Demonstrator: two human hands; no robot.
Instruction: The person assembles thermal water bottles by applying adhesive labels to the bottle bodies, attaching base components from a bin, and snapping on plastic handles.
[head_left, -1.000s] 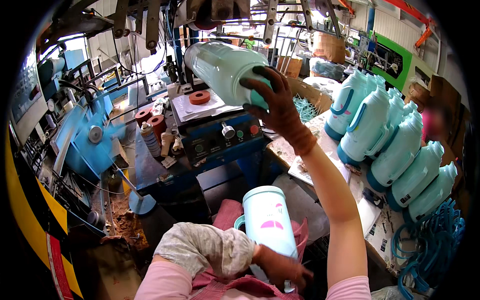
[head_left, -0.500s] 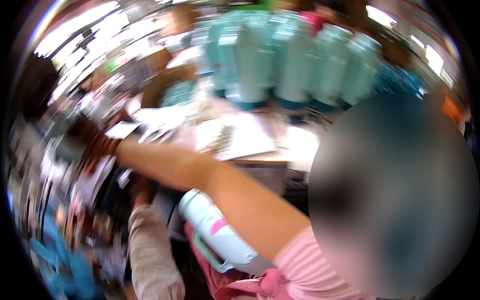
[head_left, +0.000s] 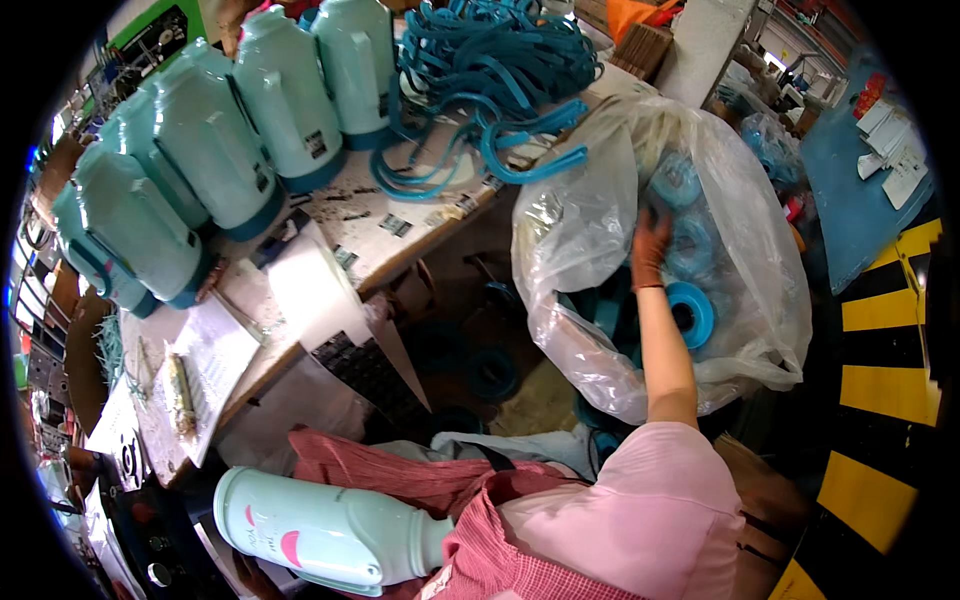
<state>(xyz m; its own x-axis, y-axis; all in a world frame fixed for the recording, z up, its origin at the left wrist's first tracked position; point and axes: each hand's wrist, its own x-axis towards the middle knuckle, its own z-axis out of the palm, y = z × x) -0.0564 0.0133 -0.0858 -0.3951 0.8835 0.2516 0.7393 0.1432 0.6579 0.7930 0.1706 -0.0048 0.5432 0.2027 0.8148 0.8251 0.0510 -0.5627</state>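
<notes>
My right hand [head_left: 650, 245], in an orange-brown glove, reaches into a large clear plastic bag [head_left: 570, 245] on the right. Its slightly blurred fingers stretch apart toward teal plastic rings in wrapping, and I see nothing held. Below the hand, a bare teal ring [head_left: 690, 315] lies in the bag beside my forearm. Across my lap lies a mint-green vacuum jug [head_left: 320, 525] with a pink mark, its base end toward the left and its narrower end against my red checked apron [head_left: 510, 545]. My left hand is out of sight.
Several mint-green jugs [head_left: 205, 150] with dark teal bases stand on the worktable [head_left: 365, 205] at the left. Behind lies a heap of teal strips [head_left: 500, 60]. Papers [head_left: 215, 345] cover the near table edge. Yellow-black striped flooring [head_left: 880, 385] runs along the right.
The view has swung right, and the plastic bag now shows. My right arm, stretched out to the left before, now reaches into the bag. The jug still lies on my lap.
</notes>
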